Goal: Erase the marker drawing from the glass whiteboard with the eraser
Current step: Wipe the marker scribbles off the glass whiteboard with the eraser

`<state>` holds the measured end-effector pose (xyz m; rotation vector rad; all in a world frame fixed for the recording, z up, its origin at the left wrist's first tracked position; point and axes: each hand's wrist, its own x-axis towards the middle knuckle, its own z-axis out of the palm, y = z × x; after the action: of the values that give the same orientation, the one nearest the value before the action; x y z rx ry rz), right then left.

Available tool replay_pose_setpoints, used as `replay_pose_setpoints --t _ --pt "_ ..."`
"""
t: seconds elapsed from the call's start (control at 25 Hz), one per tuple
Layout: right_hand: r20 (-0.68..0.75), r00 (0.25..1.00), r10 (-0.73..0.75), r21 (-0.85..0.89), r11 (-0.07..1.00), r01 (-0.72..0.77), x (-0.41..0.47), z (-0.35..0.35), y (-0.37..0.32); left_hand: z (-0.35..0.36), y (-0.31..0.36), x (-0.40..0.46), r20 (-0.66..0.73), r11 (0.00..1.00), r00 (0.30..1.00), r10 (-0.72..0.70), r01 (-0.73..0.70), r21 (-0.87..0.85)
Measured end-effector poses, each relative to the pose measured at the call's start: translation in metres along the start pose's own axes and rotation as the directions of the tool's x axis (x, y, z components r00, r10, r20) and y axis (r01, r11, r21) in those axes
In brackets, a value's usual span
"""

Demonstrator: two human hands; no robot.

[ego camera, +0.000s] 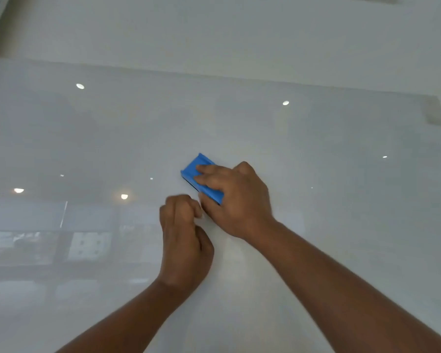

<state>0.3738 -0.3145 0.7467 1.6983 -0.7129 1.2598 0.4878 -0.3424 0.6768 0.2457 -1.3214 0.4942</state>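
A blue eraser (pixel 192 171) with a dark pad lies flat against the glass whiteboard (pixel 341 174), tilted diagonally near the middle of the view. My right hand (pixel 236 200) presses on it, fingers over its top and thumb under its lower edge. Just below and to the left, my left hand (pixel 185 240) is curled into a loose fist against the glass, with nothing visible in it. No marker drawing shows on the board around the eraser.
The glass reflects ceiling lights (pixel 80 86) and dim room furniture at the lower left. The board's top edge (pixel 214 76) runs across the upper view, with plain wall above. A grey smudge-like patch (pixel 434 113) sits at the board's upper right corner.
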Motion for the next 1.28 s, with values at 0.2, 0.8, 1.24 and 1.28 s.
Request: replay_pose_setpoints --t 0.2,0.8,1.24,1.28 --pt "-0.184 0.955 0.233 -0.096 0.963 -0.254 -0.07 -0.041 0.041 -0.032 -0.016 0.006 0.01 0.991 0.991 -0.134 0.134 -0.021" --pt "0.053 0.99 -0.128 0.032 0.991 0.127 -0.14 0.056 -0.098 -0.079 -0.031 -0.018 0.048 0.944 0.956 -0.291 0.294 -0.15" --pt "0.297 0.938 -0.179 0.082 0.983 0.162 -0.232 -0.02 -0.048 -0.067 0.041 -0.056 0.535 0.942 0.81 -0.241 0.328 -0.072" --pt "0.262 0.959 -0.106 0.07 0.993 0.091 -0.229 -0.034 -0.033 -0.065 0.048 -0.064 0.647 0.97 0.75 -0.138 0.234 -0.064"
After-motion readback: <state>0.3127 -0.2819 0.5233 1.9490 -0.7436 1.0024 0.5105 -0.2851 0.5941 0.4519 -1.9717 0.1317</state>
